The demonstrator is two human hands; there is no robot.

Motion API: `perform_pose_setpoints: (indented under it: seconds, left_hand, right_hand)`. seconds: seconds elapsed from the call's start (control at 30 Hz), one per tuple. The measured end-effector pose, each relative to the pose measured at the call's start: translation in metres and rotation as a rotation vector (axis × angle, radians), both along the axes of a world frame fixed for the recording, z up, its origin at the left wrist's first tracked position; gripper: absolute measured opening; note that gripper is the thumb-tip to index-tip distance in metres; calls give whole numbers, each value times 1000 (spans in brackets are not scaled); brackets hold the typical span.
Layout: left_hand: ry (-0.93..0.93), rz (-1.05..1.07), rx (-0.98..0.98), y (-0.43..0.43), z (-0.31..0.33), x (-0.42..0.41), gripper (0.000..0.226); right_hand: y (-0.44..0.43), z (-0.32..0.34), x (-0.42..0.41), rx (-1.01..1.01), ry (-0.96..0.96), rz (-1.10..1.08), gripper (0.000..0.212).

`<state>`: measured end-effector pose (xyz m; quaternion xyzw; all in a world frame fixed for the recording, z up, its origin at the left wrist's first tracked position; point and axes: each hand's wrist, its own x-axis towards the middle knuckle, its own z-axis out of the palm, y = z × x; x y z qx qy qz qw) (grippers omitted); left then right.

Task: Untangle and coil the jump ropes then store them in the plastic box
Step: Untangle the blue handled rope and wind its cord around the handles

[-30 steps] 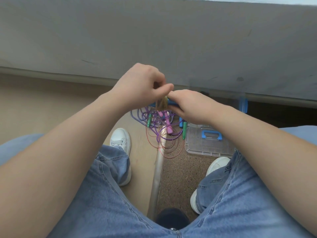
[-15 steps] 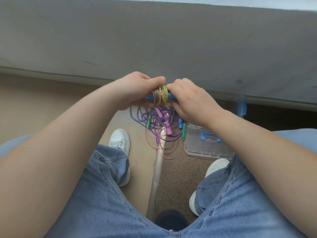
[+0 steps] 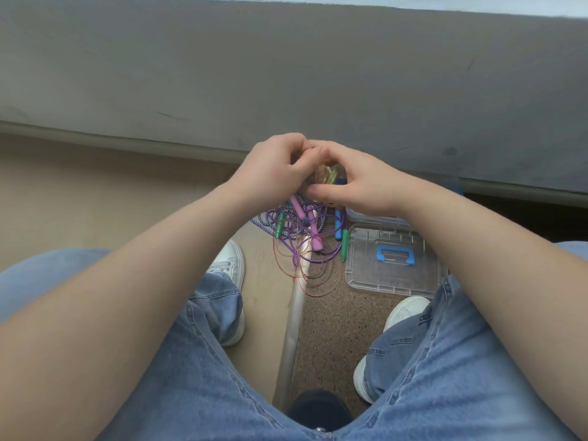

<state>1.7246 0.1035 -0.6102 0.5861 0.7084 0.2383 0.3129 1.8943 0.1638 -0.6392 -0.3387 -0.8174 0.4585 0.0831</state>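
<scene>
My left hand and my right hand meet above the floor and together grip a coiled yellow-green jump rope wound on blue handles; most of it is hidden by my fingers. Below on the floor lies a tangle of jump ropes: purple and thin red cords with pink, green and blue handles. To its right sits the clear plastic box lid with a blue handle. Part of the clear box shows under my right wrist.
I sit with both jeans-clad knees spread and white shoes on the floor. A metal floor strip divides beige flooring from speckled brown flooring. A grey wall with a baseboard runs across the back.
Both hands shifted slightly down and right, and closed more tightly over the coiled rope, so less of it shows. The tangle on the floor has not moved.
</scene>
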Motion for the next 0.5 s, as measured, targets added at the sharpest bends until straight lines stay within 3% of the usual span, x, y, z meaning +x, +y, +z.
perform_pose_setpoints:
  seconds: [0.1, 0.2, 0.3, 0.37, 0.5]
  left_hand:
    - [55, -43, 31, -3, 1, 14, 37]
    - [-2, -40, 93, -5, -4, 21, 34]
    - [-14, 105, 168, 1, -6, 16, 25]
    - [-170, 150, 171, 5, -5, 10, 16]
    - [-536, -16, 178, 2, -3, 8, 14]
  right_hand:
    - [6, 4, 2, 10, 6, -28, 39]
    - [8, 0, 6, -43, 36, -126, 47]
    - [13, -9, 7, -1, -40, -208, 61]
    - [14, -13, 8, -8, -81, -232, 60]
    - [12, -8, 4, -141, 19, -318, 39]
